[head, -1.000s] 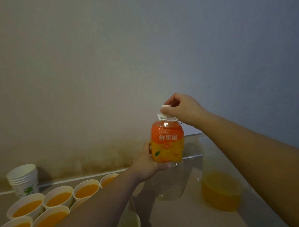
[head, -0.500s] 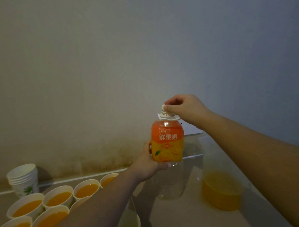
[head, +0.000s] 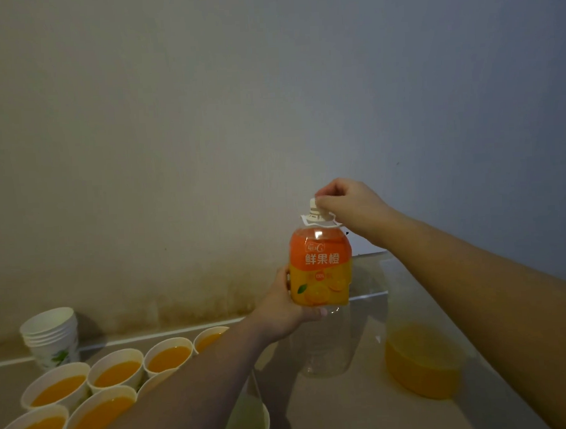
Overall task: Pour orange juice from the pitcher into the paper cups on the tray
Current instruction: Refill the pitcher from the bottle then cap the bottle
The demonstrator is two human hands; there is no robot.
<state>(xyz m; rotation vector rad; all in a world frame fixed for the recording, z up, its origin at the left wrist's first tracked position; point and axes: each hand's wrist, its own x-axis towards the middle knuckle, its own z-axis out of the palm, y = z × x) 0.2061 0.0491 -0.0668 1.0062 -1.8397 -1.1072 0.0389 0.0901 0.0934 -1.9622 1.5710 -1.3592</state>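
An orange-labelled juice bottle [head: 320,271] with a clear, empty lower half stands upright on the table. My left hand [head: 281,307] grips its middle from the left. My right hand [head: 346,205] pinches the white cap [head: 314,208] on top. A clear pitcher [head: 422,360] with orange juice in its bottom stands to the right, partly behind my right forearm. Several paper cups filled with juice [head: 115,374] sit at the lower left, some hidden by my left forearm. No tray can be made out under them.
A stack of empty paper cups [head: 52,334] stands at the far left by the wall. One cup with a pale inside [head: 252,423] sits at the bottom edge under my left arm. The wall runs close behind the table [head: 332,406].
My right hand has shifted slightly on the cap, fingers now lower and tighter around it. The bottle and my left hand have stayed in place.
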